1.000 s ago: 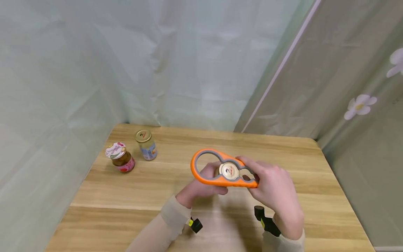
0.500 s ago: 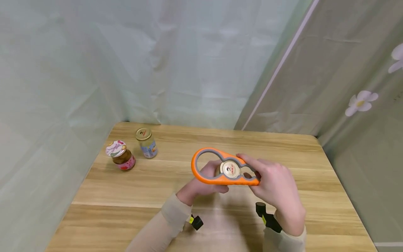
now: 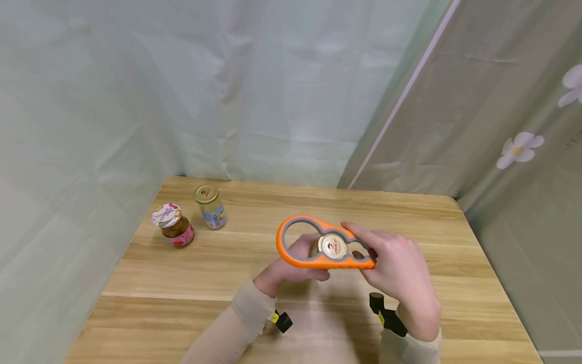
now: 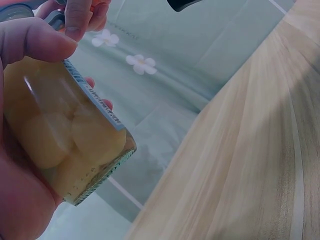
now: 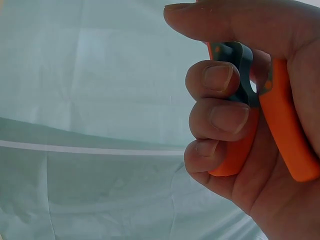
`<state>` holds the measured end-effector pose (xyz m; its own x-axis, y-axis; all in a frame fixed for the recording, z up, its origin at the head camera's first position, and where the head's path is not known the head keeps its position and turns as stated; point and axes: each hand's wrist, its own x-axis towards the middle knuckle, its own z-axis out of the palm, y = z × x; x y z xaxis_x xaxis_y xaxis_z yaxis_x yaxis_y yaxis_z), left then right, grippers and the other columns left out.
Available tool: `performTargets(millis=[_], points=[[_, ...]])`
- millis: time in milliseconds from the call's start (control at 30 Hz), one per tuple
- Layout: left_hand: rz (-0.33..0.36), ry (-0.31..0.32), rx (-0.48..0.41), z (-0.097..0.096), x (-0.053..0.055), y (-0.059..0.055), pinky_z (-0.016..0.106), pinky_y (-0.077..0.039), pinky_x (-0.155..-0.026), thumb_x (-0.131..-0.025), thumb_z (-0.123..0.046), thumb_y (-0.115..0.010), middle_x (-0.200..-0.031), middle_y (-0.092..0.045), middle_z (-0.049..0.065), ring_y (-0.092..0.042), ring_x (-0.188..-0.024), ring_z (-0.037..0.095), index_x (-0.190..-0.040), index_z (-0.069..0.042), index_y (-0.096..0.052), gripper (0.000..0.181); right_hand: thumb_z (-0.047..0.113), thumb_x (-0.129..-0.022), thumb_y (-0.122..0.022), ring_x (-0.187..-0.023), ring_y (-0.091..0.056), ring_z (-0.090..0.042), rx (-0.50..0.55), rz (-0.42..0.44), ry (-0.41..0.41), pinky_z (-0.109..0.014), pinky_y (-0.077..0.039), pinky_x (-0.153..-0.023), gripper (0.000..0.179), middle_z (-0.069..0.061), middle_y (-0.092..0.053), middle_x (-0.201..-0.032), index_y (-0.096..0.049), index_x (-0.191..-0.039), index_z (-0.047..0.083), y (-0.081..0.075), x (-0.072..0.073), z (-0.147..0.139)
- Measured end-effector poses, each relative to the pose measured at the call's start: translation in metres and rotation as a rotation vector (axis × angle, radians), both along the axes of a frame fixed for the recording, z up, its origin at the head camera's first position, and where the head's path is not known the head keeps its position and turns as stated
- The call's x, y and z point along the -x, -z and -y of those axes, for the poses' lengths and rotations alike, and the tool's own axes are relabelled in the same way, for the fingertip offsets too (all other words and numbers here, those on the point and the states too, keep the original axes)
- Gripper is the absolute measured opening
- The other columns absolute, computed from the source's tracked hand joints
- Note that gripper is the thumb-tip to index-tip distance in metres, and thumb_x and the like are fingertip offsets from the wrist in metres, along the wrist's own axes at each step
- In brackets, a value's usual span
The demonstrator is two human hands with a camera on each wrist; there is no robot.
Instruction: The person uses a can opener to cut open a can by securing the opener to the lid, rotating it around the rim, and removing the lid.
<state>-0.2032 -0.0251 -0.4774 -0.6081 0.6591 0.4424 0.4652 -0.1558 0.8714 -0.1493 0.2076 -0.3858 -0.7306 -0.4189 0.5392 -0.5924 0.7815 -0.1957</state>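
Observation:
My left hand (image 3: 293,263) grips a glass jar (image 4: 65,120) with pale round fruit pieces inside, held tilted above the table. In the head view only its gold lid (image 3: 333,246) shows clearly. Around that lid sits an orange and grey jar opener (image 3: 291,253), with the lid in its middle opening and the larger ring over my left hand. My right hand (image 3: 400,265) holds the opener's handle end; in the right wrist view several fingers (image 5: 220,117) curl round the orange handles (image 5: 285,125).
At the table's back left stand a jar with a gold lid and blue label (image 3: 211,208) and a brown jar with a patterned lid and pink label (image 3: 175,227). Curtains (image 3: 273,101) hang behind the wooden table (image 3: 182,283). Each wrist wears a black camera mount (image 3: 283,321).
Almost nothing differs. Both hands, the jar and the opener keep nearly the same place, with only a slight shift of the whole head view.

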Motion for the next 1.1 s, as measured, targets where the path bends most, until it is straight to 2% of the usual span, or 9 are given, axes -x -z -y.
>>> performTargets(millis=[100, 133, 233, 333, 367, 500, 700, 933, 1100], points=[[-0.012, 0.038, -0.048, -0.002, -0.001, -0.003, 0.037, -0.046, -0.109, -0.073, 0.005, -0.074, -0.141, -0.067, 0.018, -0.062, -0.118, 0.018, -0.151, -0.003, -0.057, 0.080, 0.006, -0.073, -0.083, -0.054, -0.037, -0.001, 0.007, -0.003, 0.000, -0.024, -0.035, -0.048, 0.066, 0.019, -0.045, -0.068, -0.076, -0.134, 0.030, 0.000, -0.001, -0.001], [-0.007, 0.038, -0.048, -0.002, -0.001, -0.003, 0.038, -0.045, -0.112, -0.072, 0.006, -0.074, -0.144, -0.065, 0.016, -0.061, -0.121, 0.018, -0.153, -0.004, -0.056, 0.083, 0.007, -0.073, -0.085, -0.054, -0.037, -0.001, 0.009, -0.004, -0.001, -0.024, -0.034, -0.047, 0.065, 0.019, -0.044, -0.068, -0.077, -0.134, 0.029, 0.000, -0.001, -0.001], [-0.008, 0.023, -0.036, -0.002, 0.000, -0.002, 0.041, -0.045, -0.112, -0.077, -0.002, -0.077, -0.136, -0.069, 0.014, -0.062, -0.118, 0.020, -0.147, -0.003, -0.059, 0.073, 0.008, -0.073, -0.085, -0.054, -0.037, -0.001, 0.016, -0.016, -0.005, -0.024, -0.034, -0.047, 0.064, 0.019, -0.044, -0.068, -0.077, -0.134, 0.028, -0.001, -0.001, -0.001], [-0.014, -0.050, 0.028, -0.001, 0.002, 0.004, 0.042, -0.044, -0.111, -0.075, -0.002, -0.077, -0.127, -0.072, 0.003, -0.060, -0.112, 0.018, -0.139, -0.008, -0.065, 0.066, 0.008, -0.073, -0.085, -0.055, -0.037, -0.001, 0.024, -0.031, -0.012, -0.024, -0.034, -0.047, 0.064, 0.019, -0.045, -0.068, -0.077, -0.134, 0.028, -0.002, -0.001, -0.001], [-0.018, -0.063, 0.032, -0.001, 0.002, 0.005, 0.042, -0.044, -0.111, -0.076, -0.003, -0.077, -0.126, -0.072, 0.004, -0.060, -0.113, 0.018, -0.138, -0.008, -0.065, 0.063, 0.008, -0.073, -0.085, -0.055, -0.037, -0.001, 0.025, -0.036, -0.014, -0.024, -0.034, -0.047, 0.064, 0.018, -0.045, -0.068, -0.076, -0.134, 0.028, -0.003, -0.001, -0.001], [-0.022, -0.104, 0.044, -0.001, 0.002, 0.006, 0.039, -0.047, -0.107, -0.074, 0.002, -0.079, -0.126, -0.072, 0.003, -0.061, -0.110, 0.017, -0.139, -0.009, -0.065, 0.067, 0.007, -0.074, -0.085, -0.055, -0.038, -0.001, 0.025, -0.041, -0.019, -0.025, -0.035, -0.047, 0.065, 0.017, -0.045, -0.067, -0.076, -0.134, 0.028, -0.003, -0.002, -0.002], [-0.013, -0.128, 0.028, -0.004, 0.003, 0.006, 0.037, -0.051, -0.107, -0.082, 0.000, -0.084, -0.131, -0.071, 0.003, -0.065, -0.115, 0.016, -0.141, -0.011, -0.061, 0.064, 0.009, -0.075, -0.085, -0.055, -0.039, -0.003, 0.023, -0.040, -0.016, -0.026, -0.036, -0.048, 0.063, 0.016, -0.047, -0.067, -0.076, -0.135, 0.027, -0.003, -0.002, -0.004], [0.053, -0.208, 0.097, -0.006, 0.006, 0.007, 0.040, -0.045, -0.114, -0.092, -0.012, -0.085, -0.131, -0.067, -0.004, -0.061, -0.123, 0.015, -0.140, -0.017, -0.060, 0.054, 0.011, -0.077, -0.085, -0.054, -0.037, -0.003, 0.029, -0.050, 0.000, -0.025, -0.034, -0.048, 0.061, 0.017, -0.045, -0.067, -0.076, -0.134, 0.028, -0.004, -0.002, -0.007], [0.111, -0.219, 0.069, -0.007, 0.010, 0.014, 0.042, -0.041, -0.118, -0.097, -0.011, -0.080, -0.132, -0.065, -0.001, -0.057, -0.130, 0.017, -0.139, -0.017, -0.058, 0.049, 0.013, -0.078, -0.085, -0.055, -0.036, -0.003, 0.028, -0.061, 0.014, -0.025, -0.033, -0.048, 0.059, 0.016, -0.043, -0.066, -0.076, -0.134, 0.028, -0.003, -0.002, -0.009]])
